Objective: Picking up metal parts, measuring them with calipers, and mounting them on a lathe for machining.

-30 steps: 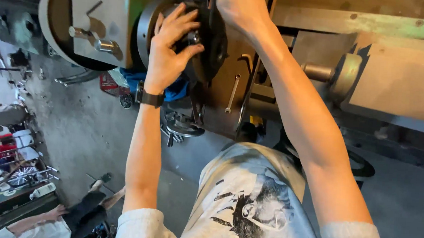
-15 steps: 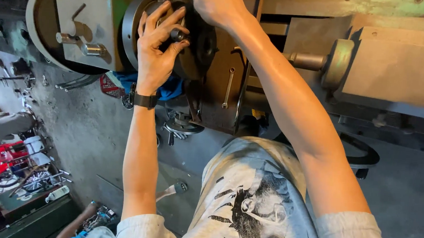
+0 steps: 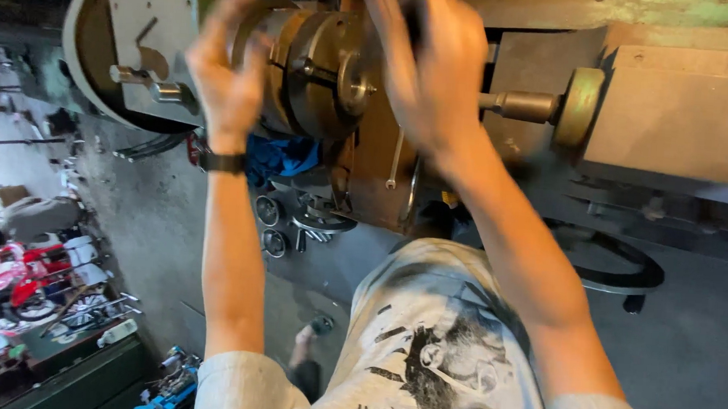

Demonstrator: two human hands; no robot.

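There is only one view, from a camera worn on the person's head. It looks steeply down along the chest and both raised arms, so the printed shirt fills the lower middle. The lathe chuck is close, at the top of the frame. The concrete floor lies far below, at the left side.

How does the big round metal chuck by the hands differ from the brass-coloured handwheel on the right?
The round metal chuck is large, thick, and sits between the left hand and right hand. The brass-coloured handwheel is smaller, thinner, untouched, on a short shaft. Both are round, dull metal parts of one machine.
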